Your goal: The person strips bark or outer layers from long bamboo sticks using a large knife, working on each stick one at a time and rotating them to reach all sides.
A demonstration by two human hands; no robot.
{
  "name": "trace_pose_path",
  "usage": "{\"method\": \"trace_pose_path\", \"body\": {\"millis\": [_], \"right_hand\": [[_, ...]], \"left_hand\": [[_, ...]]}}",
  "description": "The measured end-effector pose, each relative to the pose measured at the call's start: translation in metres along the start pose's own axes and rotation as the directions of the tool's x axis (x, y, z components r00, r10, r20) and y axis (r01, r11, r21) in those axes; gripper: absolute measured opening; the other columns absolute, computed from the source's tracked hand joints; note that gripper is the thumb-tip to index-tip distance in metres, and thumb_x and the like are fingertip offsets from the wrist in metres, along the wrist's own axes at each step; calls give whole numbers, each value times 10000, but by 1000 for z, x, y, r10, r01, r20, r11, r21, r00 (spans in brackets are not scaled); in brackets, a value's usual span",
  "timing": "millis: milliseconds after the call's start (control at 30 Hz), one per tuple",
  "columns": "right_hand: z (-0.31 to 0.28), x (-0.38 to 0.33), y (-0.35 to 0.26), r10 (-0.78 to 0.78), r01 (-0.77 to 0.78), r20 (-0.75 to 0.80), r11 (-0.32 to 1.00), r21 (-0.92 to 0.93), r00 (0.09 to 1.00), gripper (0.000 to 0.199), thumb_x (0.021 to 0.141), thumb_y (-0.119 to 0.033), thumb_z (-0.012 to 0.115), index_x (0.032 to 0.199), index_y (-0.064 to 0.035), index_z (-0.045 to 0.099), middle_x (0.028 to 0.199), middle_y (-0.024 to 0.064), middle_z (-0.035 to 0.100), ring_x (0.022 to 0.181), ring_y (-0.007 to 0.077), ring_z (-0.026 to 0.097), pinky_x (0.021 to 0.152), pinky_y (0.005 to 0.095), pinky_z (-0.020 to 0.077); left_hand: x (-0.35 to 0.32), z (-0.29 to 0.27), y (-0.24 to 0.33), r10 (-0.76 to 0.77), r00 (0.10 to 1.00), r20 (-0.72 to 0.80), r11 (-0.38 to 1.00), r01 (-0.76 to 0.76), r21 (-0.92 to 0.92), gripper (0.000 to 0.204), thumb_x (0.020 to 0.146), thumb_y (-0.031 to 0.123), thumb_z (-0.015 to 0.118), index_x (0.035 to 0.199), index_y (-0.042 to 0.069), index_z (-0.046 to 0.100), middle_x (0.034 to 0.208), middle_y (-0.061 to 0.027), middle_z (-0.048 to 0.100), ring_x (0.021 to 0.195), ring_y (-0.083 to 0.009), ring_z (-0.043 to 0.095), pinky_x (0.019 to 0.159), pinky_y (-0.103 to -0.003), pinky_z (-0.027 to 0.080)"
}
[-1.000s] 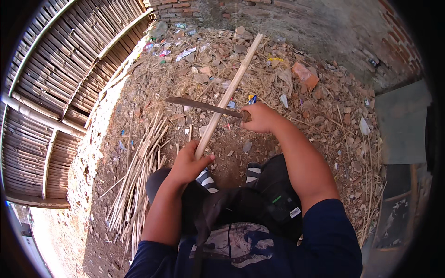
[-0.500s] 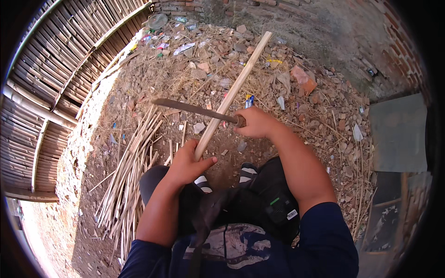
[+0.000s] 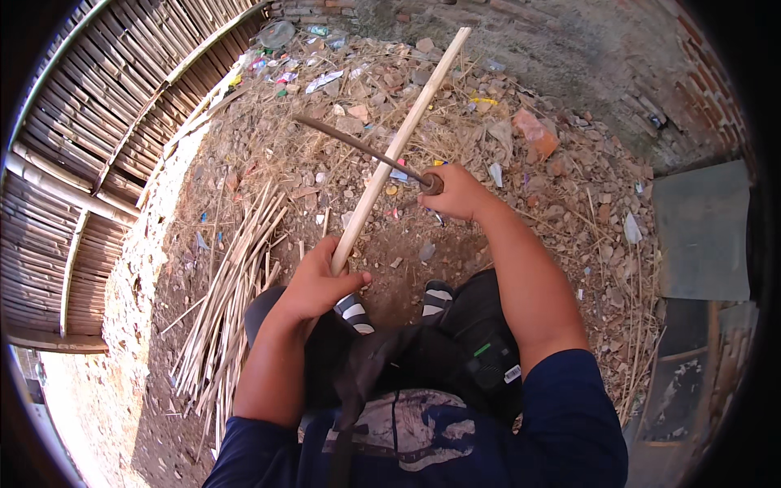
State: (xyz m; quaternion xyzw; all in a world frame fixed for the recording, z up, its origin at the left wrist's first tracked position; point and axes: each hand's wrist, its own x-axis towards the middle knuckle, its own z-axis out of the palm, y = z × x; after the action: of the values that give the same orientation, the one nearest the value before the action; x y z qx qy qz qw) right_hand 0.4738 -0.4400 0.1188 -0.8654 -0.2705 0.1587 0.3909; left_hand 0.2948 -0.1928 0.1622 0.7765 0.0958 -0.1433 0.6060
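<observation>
My left hand [image 3: 320, 282] is wrapped round the lower end of a long pale bamboo strip [image 3: 416, 114]. The strip slants up and away to the right, its far end near the foot of the wall. My right hand [image 3: 457, 193] grips the handle of a dark machete [image 3: 346, 140]. Its blade points to the upper left and crosses the strip around the middle, seen almost edge-on. Whether the blade touches the strip or passes just over it, I cannot tell.
Several thin split strips [image 3: 236, 301] lie heaped on the ground to the left. Broken brick, straw and litter cover the soil ahead, with an orange brick chunk [image 3: 534, 132] among them. A bamboo slat panel [image 3: 89, 163] stands left, a brick wall [image 3: 569, 65] behind.
The strip has shifted slightly up and steepened. The machete has turned from showing its flat side to nearly edge-on, and its tip has moved right and up.
</observation>
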Motion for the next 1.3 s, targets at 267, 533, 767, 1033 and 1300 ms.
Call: {"method": "trace_pose_path", "body": {"millis": [267,533,767,1033,1300], "right_hand": [[4,-10,-25,-108,107,-2,991,-79,994,217,749,-197,713,888,-35,673,711,135,645,667,277,621,660,389,489],[1,-6,-15,-16,17,13,999,-45,1000,254,742,-223,733,881,-24,660,700,114,625,645,227,574,648,381,468],[-6,4,14,85,-80,-43,991,104,995,279,716,-223,727,898,-20,665,738,108,644,656,223,579,652,378,479],[8,-3,-10,-80,104,150,983,-154,985,249,726,-237,753,842,-31,676,681,104,631,641,238,602,627,385,475],[8,-4,-10,-45,66,154,989,-134,987,276,694,-270,750,812,-35,668,695,131,636,661,279,620,639,403,481]], "left_hand": [[-2,-5,-5,-30,994,103,972,53,-230,469,766,70,825,1138,65,539,800,59,465,690,-45,442,592,-214,344],[11,-10,-18,-40,988,147,991,57,-120,410,780,76,817,1072,81,529,794,60,458,697,-43,438,598,-220,361],[13,-6,-26,-14,991,132,998,5,70,376,786,104,805,1037,58,529,792,30,479,715,-79,463,618,-253,389],[5,4,-23,-20,996,82,987,7,157,403,801,134,780,1100,11,540,799,8,501,738,-101,489,635,-280,416],[7,2,-23,67,996,55,959,-79,270,497,789,155,771,1192,-29,545,816,-28,534,766,-124,512,652,-310,437]]}}
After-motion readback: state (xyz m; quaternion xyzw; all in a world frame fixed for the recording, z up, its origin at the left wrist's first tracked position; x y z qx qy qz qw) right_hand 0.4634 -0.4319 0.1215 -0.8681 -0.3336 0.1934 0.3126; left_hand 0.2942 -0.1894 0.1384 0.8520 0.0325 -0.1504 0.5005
